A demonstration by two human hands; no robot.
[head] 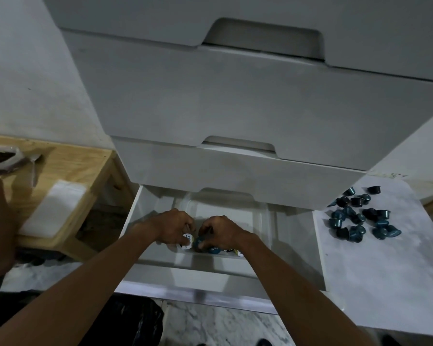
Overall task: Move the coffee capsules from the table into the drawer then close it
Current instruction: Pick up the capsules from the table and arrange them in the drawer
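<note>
The bottom drawer (pixel 145 211) of a white cabinet stands pulled out, with a clear tray (pixel 225 208) inside it. Both hands reach into the tray. My left hand (pixel 175 227) pinches a capsule with a white foil lid (pixel 187 242). Close beside it, my right hand (pixel 220 232) grips a dark blue capsule (pixel 200 243). A few more capsules (pixel 215 250) lie in the tray under my right wrist. Several dark blue capsules (pixel 360 217) lie in a loose pile on the white table to the right of the drawer.
Two shut drawers (pixel 235 171) overhang the open one. A low wooden stand (pixel 68 161) at left holds a spoon (pixel 34 168), a white pad (pixel 58 208) and a wrapped item. Marble floor (pixel 223 323) shows below the drawer front.
</note>
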